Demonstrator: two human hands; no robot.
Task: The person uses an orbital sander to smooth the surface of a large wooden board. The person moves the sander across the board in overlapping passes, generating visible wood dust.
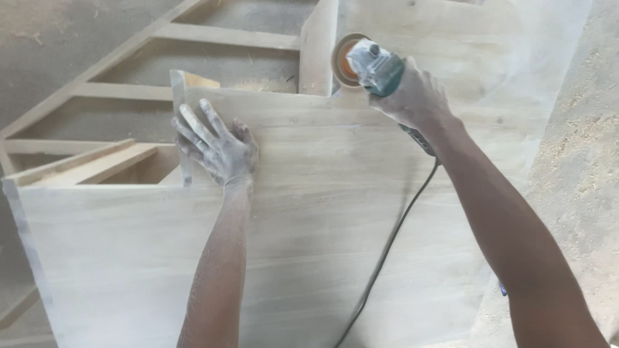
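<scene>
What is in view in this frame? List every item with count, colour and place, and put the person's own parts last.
wooden panel: one, pale wood, stepped outline, fills the middle and foreground
angle grinder: one, teal and grey body, held at the panel's upper notch
sanding disc: one, orange with tan rim, on the grinder's head
power cord: one, black, trails from the grinder down across the panel
wooden frame: one, pale slats, behind the panel at upper left
floor: grey, dusted with sawdust, right side
left hand: dust-coated, flat on the panel near its left step
right hand: gripping the grinder
</scene>
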